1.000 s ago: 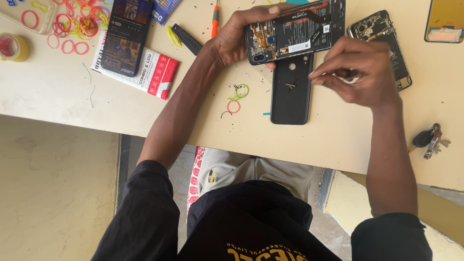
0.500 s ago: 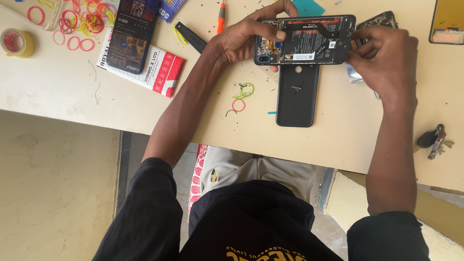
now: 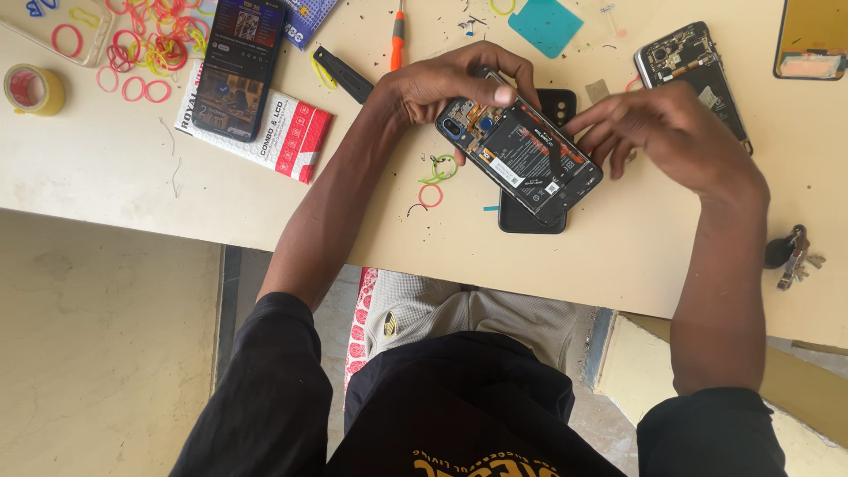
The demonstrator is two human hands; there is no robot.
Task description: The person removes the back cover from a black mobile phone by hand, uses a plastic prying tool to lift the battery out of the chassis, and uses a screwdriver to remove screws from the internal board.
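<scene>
My left hand grips the top end of an opened phone whose battery and circuit board face up, tilted diagonally above the table. A black back cover lies flat under it. My right hand hovers at the phone's right edge, fingertips pinched near it; whether they hold a small part I cannot tell.
A second opened phone lies at the back right. A lit phone rests on a red and white box. Rubber bands, an orange screwdriver, a tape roll, keys and a teal pad lie around on the beige table.
The opened phone has turned from level to a diagonal tilt and come lower over the back cover. My right hand has drawn back from its right end.
</scene>
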